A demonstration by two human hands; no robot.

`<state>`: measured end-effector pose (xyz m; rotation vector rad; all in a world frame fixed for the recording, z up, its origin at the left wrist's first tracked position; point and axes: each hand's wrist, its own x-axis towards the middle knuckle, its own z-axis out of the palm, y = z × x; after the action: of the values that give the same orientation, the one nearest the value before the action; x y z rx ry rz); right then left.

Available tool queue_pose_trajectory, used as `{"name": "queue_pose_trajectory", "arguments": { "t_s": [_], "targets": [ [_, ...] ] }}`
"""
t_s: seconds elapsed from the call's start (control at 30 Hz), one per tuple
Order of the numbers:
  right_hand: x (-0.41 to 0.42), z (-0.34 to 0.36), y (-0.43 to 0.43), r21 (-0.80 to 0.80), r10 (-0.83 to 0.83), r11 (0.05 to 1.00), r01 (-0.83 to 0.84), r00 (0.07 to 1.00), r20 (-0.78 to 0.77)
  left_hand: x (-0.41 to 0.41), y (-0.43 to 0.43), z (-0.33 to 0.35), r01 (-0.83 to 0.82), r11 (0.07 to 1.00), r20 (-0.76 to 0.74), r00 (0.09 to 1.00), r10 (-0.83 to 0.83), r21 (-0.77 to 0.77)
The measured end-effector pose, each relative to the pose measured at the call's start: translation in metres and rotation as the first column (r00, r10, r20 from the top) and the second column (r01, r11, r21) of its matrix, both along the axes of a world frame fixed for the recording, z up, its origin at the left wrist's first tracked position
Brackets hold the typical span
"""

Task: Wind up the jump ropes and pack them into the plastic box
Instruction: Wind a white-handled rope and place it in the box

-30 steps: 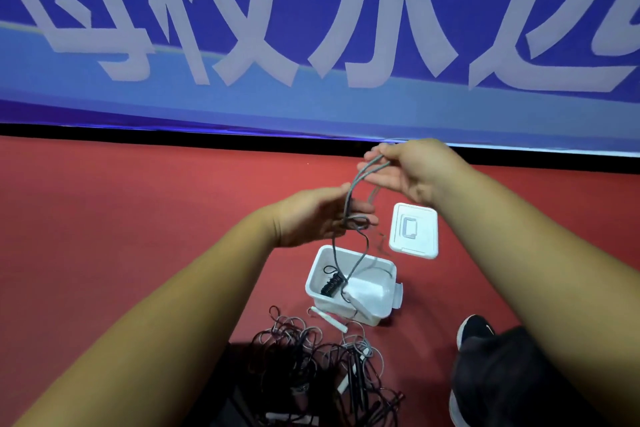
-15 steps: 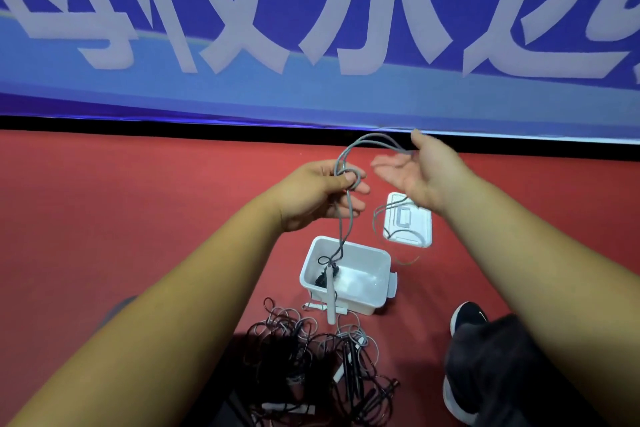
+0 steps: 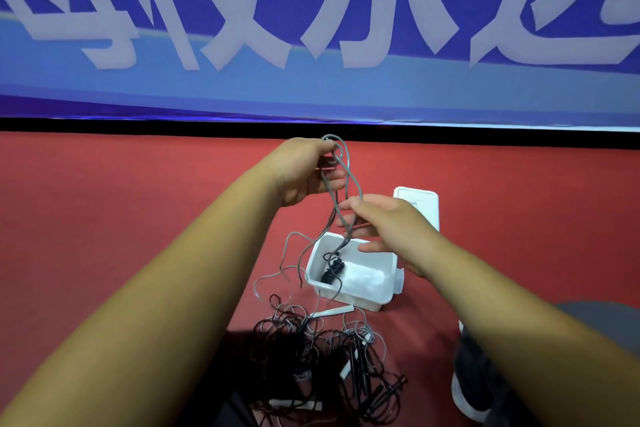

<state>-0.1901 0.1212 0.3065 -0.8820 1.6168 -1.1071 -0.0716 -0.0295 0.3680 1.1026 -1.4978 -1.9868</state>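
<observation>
Grey jump rope [image 3: 336, 210] hangs in loose loops from the left hand [image 3: 308, 170], which is raised in front of the body with the arm stretched forward; its fingers are curled around the top of the loops, pinching them at the fingertips. The right hand [image 3: 384, 225] sits lower and nearer, palm turned inward, fingers pointing left across the hanging strands – whether it actually grips them I cannot tell. From there the strands drop into the white plastic box [image 3: 377, 303] on the red floor [image 3: 104, 204], where a black handle [image 3: 332, 270] lies against the near-left wall. One slack strand trails out over the box's left rim onto the floor. The box's lid [image 3: 420, 199] lies flat just beyond the right hand. Nearer the person, a tangled pile of black and grey ropes [image 3: 322, 357] sits on the floor – a white handle [image 3: 334, 311] at its far edge, just beside the box.
</observation>
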Motion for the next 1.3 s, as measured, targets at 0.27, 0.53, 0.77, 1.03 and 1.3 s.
{"name": "queue_pose_trajectory", "arguments": {
  "t_s": [0.27, 0.53, 0.77, 1.03, 1.3],
  "targets": [
    [-0.015, -0.007, -0.008, -0.144, -0.221, 0.964, 0.222, 0.975, 0.025, 0.025, -0.014, -0.024, 0.054, 0.973, 0.237, 0.972, 0.000, -0.223],
    [-0.032, -0.011, -0.021, -0.158, -0.444, 0.830, 0.535, 0.805, 0.393, 0.031, -0.017, -0.041, 0.069, 0.906, 0.326, 0.942, 0.079, -0.419],
    [-0.046, -0.016, -0.019, -0.117, -0.432, 0.867, 0.484, 0.849, 0.305, 0.027, -0.021, -0.056, 0.001, 0.942, 0.237, 0.968, 0.084, -0.337],
    [-0.033, -0.017, -0.021, -0.104, -0.219, 0.971, 0.216, 0.976, -0.015, 0.033, -0.021, -0.059, 0.066, 0.929, 0.207, 0.978, 0.011, -0.364],
    [-0.016, -0.030, -0.017, -0.034, -0.216, 0.976, 0.214, 0.967, -0.134, 0.022, -0.010, -0.060, -0.117, 0.965, 0.103, 0.984, 0.144, -0.234]
  ]
}}
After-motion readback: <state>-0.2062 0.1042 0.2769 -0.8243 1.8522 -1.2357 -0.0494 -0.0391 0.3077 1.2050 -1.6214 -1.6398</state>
